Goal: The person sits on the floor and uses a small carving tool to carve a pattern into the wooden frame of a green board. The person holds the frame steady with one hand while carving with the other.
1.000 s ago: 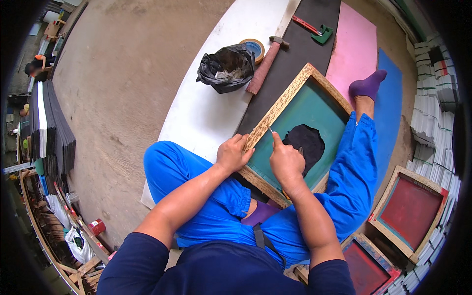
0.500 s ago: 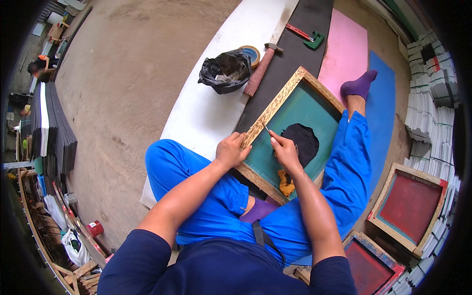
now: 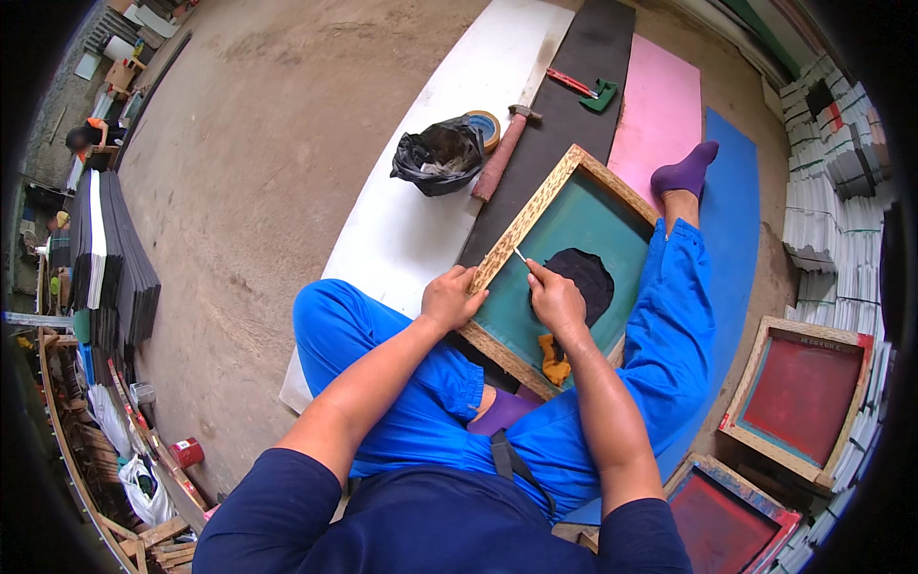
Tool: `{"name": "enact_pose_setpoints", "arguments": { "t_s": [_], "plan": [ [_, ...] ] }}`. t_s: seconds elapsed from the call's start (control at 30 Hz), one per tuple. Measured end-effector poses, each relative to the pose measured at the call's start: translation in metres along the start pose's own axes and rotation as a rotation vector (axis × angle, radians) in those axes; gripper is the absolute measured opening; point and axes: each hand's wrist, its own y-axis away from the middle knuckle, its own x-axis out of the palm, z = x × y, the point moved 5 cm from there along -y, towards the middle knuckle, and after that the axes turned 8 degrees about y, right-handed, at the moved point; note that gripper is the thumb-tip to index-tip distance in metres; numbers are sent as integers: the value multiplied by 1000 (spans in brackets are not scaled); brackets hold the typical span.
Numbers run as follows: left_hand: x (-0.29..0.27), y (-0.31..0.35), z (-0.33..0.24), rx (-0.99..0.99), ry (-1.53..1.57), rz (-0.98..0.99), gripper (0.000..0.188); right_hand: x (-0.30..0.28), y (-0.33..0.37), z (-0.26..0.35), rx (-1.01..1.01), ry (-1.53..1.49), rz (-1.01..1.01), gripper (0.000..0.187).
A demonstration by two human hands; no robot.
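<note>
A wooden screen-printing frame (image 3: 524, 219) with green mesh (image 3: 620, 212) lies tilted across my lap and between my legs. My left hand (image 3: 452, 298) is closed over the frame's left rail. In my right hand (image 3: 557, 301) a thin metal tool (image 3: 519, 254) is pinched, its tip pointing at the inner edge of that rail. My fist hides its handle, so I cannot make out its kind. Beside the right hand, a black cloth (image 3: 585, 279) rests on the mesh. A yellow cloth (image 3: 553, 360) lies just below, near the bottom rail.
Beyond the frame lie a hammer (image 3: 501, 165), a tape roll (image 3: 485, 125), a black plastic bag (image 3: 437, 159) and a red cutter (image 3: 571, 82) by a green tool (image 3: 601, 96). Red-mesh frames (image 3: 801, 400) stand right, near stacked white sheets (image 3: 820, 225). Another person (image 3: 88, 136) is far left.
The view has shifted slightly, so the scene sits a little differently. The tool's tip shows brighter at the rail; both hands keep their hold in about the same places.
</note>
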Motion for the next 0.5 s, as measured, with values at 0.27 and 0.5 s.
{"name": "enact_pose_setpoints", "arguments": {
  "t_s": [0.27, 0.5],
  "plan": [
    [0, -2, 0, 16, 1, -1, 47, 0, 1, 4, -56, 82, -18, 36],
    [0, -3, 0, 1, 4, 18, 48, -3, -1, 20, -48, 293, 52, 40]
  ]
}}
